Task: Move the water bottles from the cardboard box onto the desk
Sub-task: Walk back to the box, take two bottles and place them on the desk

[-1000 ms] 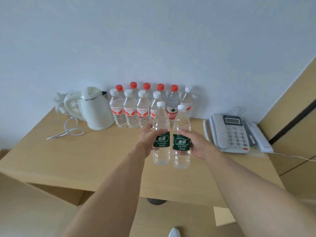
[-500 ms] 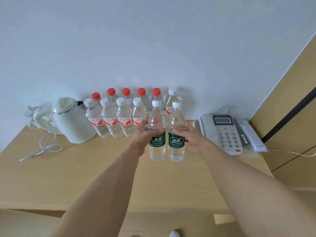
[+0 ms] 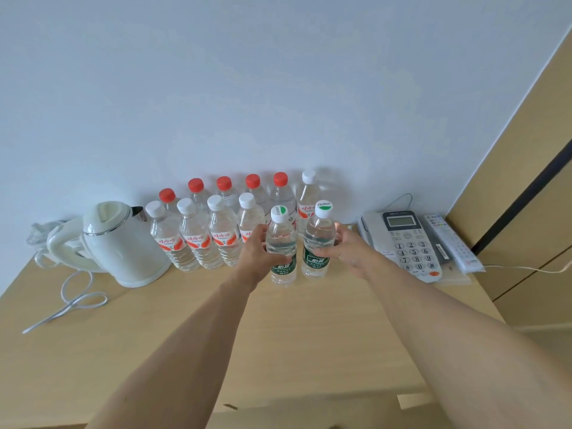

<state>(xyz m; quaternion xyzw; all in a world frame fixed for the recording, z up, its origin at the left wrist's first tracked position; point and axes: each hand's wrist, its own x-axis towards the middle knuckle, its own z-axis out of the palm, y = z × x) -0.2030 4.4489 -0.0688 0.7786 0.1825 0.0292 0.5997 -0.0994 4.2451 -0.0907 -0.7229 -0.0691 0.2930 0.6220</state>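
Observation:
My left hand (image 3: pixel 255 257) grips a clear water bottle with a green label (image 3: pixel 281 243), and my right hand (image 3: pixel 351 253) grips a second one (image 3: pixel 318 239) just to its right. Both bottles stand upright at the wooden desk (image 3: pixel 278 335) surface, in front of the rows; whether their bases touch it I cannot tell. Behind them, against the wall, stand several bottles with red-and-white labels (image 3: pixel 198 239), some with red caps (image 3: pixel 224 182), some white. The cardboard box is out of view.
A white electric kettle (image 3: pixel 123 243) with its cord (image 3: pixel 71 301) sits at the left of the desk. A grey desk phone (image 3: pixel 405 239) and a white remote (image 3: pixel 450 246) lie at the right. A wooden panel wall (image 3: pixel 526 181) rises at the far right.
Both hands carried the two green-label bottles forward and down toward the rows at the back of the desk. The bottles are now slightly farther apart.

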